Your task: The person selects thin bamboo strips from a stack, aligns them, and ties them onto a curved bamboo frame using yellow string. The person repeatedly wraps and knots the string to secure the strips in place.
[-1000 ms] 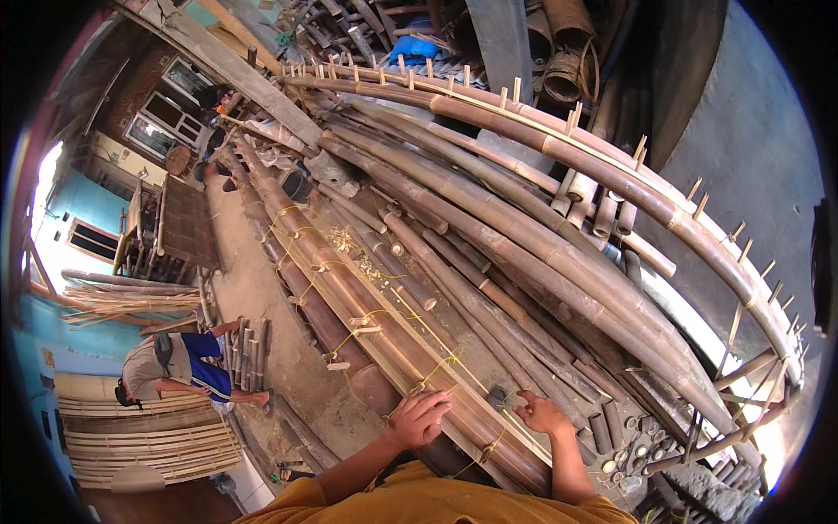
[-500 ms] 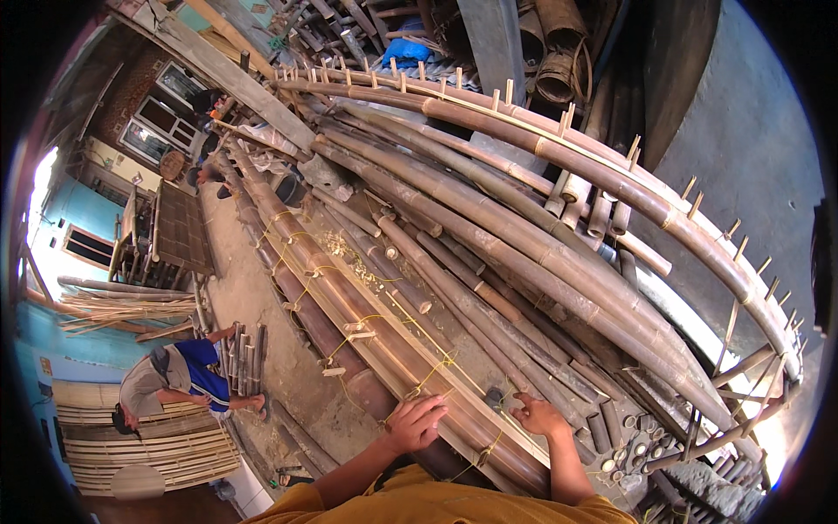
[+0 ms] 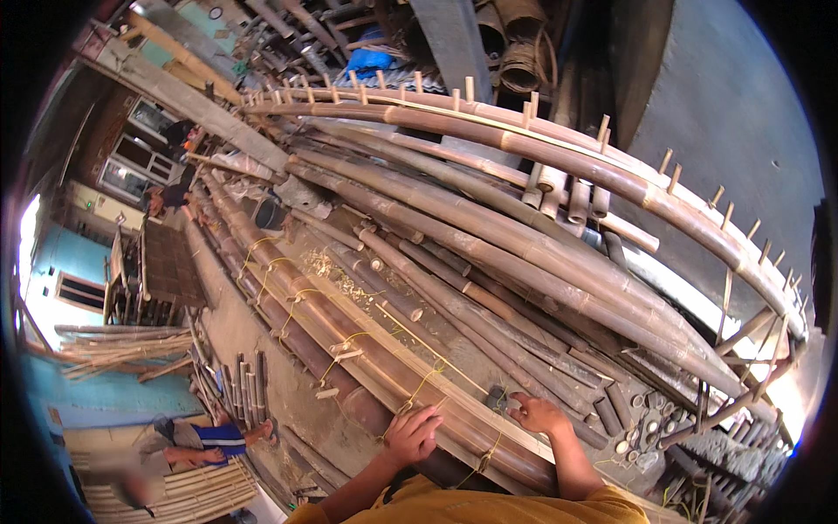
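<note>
A long brown bamboo pole [image 3: 390, 356] runs diagonally toward me, with pale split-bamboo strips [image 3: 371, 316] along its side and yellow twine [image 3: 427, 379] tied round it at intervals. My left hand [image 3: 414, 435] rests at the pole's near left side, beside a loop of the twine. Its fingers are bent and close together; what they grip, if anything, is hidden. Across the pole, my right hand [image 3: 543, 414] lies by the edge of the pale strip, fingers partly bent and apart, with nothing visible in them. Small wooden pegs [image 3: 347, 354] sit under some twine loops.
Large bamboo poles [image 3: 524, 229] lie stacked to the right, below a curved bamboo rail [image 3: 611, 166] with upright pegs. Cut bamboo pieces [image 3: 642, 424] and a small grey object [image 3: 496, 398] are near my right hand. A person [image 3: 188, 454] sits at the left, by a slatted bench.
The whole view has shifted and turned slightly, so the poles and rail appear further left. Both hands stay close to the same places along the pole. The seated person appears lower in the picture.
</note>
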The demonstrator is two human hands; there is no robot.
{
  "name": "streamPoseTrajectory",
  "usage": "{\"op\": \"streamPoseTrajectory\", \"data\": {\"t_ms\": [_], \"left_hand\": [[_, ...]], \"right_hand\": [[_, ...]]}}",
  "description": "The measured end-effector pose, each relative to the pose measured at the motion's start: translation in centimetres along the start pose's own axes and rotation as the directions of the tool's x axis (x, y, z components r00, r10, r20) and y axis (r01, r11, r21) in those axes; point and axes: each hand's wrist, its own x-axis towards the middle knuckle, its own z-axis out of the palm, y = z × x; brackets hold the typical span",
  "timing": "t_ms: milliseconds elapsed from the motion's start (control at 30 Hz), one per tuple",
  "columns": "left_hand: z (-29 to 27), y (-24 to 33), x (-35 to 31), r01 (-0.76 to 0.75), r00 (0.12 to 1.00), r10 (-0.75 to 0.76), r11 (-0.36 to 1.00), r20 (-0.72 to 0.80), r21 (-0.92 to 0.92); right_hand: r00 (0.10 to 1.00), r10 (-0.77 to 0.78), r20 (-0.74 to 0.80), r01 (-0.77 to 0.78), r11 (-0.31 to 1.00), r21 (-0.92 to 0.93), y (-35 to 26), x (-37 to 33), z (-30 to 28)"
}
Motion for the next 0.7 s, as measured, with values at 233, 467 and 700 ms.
{"op": "streamPoseTrajectory", "data": {"t_ms": [233, 467, 700], "left_hand": [[-0.1, 0.0, 0.4, -0.039, 0.999, 0.038, 0.999, 0.032, 0.028], [0.3, -0.3, -0.4, -0.028, 0.999, 0.027, 0.999, 0.030, 0.025], [0.7, 0.2, -0.9, 0.024, 0.994, -0.020, 0.999, -0.110, 0.041]], "right_hand": [[1.000, 0.008, -0.015, -0.009, 0.998, -0.060, 0.7, 0.1, 0.8], [1.000, -0.002, 0.005, 0.002, 0.999, -0.036, 0.3, 0.2, 0.6], [0.997, -0.045, -0.062, 0.044, 0.999, -0.025, -0.9, -0.4, -0.2]]}}
